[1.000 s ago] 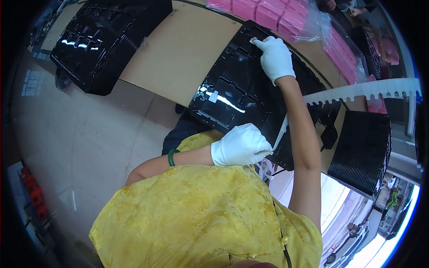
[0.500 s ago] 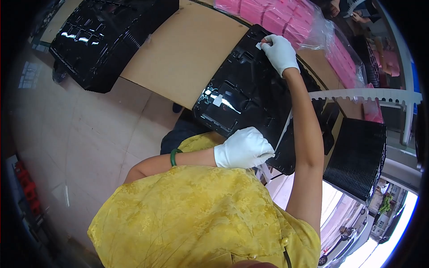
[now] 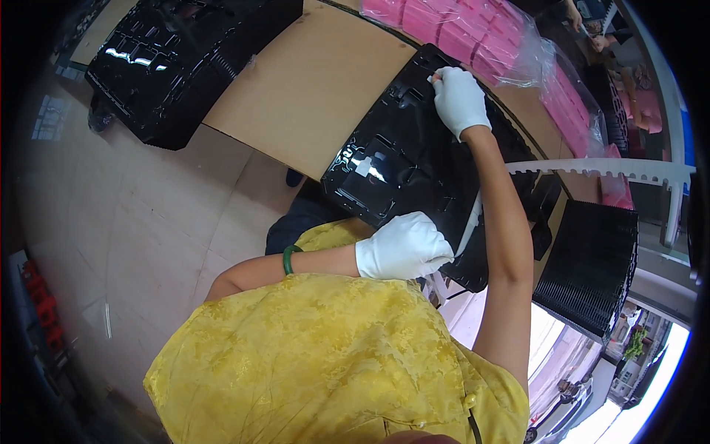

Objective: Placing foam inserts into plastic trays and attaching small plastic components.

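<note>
A shiny black moulded plastic tray (image 3: 421, 159) lies on cardboard in front of me, with a small white patch (image 3: 364, 167) near its left end. My right hand (image 3: 460, 102), in a white glove, is at the tray's far edge. Its fingertips are pinched together on a small white sticker (image 3: 431, 78), mostly hidden by the fingers. My left hand (image 3: 405, 246), also gloved, is closed by the tray's near edge. It grips the end of a long white notched strip (image 3: 470, 222), which passes behind my right forearm and continues to the right.
Stacked black trays (image 3: 177, 74) stand at the far left on the cardboard (image 3: 310, 81). Pink trays in clear plastic (image 3: 458, 33) line the far side. Another stack of black trays (image 3: 588, 266) is at the right. Another person's hands (image 3: 603, 41) show at the top right.
My right hand has shifted slightly nearer, and less of the white sticker shows at its fingertips. The strip beside my left hand appears more broadside. My left hand stays almost still.
</note>
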A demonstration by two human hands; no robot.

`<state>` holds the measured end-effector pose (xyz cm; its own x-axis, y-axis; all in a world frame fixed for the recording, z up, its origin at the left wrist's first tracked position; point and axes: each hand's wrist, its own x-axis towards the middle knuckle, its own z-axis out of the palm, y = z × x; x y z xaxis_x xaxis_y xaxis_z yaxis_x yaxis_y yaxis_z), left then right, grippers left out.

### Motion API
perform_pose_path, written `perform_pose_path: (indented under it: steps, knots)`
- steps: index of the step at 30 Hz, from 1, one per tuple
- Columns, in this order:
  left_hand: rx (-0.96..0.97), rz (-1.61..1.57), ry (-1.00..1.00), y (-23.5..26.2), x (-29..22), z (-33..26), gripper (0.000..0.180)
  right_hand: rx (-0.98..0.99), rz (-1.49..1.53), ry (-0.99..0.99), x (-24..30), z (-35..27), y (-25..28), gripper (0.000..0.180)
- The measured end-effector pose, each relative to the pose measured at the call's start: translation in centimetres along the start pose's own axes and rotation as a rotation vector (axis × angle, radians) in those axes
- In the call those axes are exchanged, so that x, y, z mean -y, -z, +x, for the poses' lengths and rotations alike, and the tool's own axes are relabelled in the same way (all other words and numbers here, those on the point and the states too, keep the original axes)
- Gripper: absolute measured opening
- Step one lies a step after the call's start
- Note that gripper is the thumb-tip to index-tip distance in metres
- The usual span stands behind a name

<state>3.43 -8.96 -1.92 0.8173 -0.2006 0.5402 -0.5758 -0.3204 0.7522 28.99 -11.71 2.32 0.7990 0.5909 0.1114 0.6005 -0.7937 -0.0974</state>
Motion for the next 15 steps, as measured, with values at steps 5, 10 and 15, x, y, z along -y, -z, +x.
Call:
perform_pose_path:
  steps: [5, 10, 15]
  knots:
    - [-0.011, 0.002, -0.016, 0.0, -0.1, -0.1, 0.009, -0.049, 0.167, -0.141, -1.7, -0.6, 0.1, 0.027]
    - [-0.012, -0.004, -0.014, 0.2, -0.3, 0.0, 0.008, -0.056, 0.275, -0.253, -2.5, -1.4, 0.0, 0.029]
    - [-0.089, 0.015, -0.03, 0.3, -0.6, 0.1, 0.008, -0.047, 0.215, -0.195, -2.3, -1.2, 1.9, 0.029]
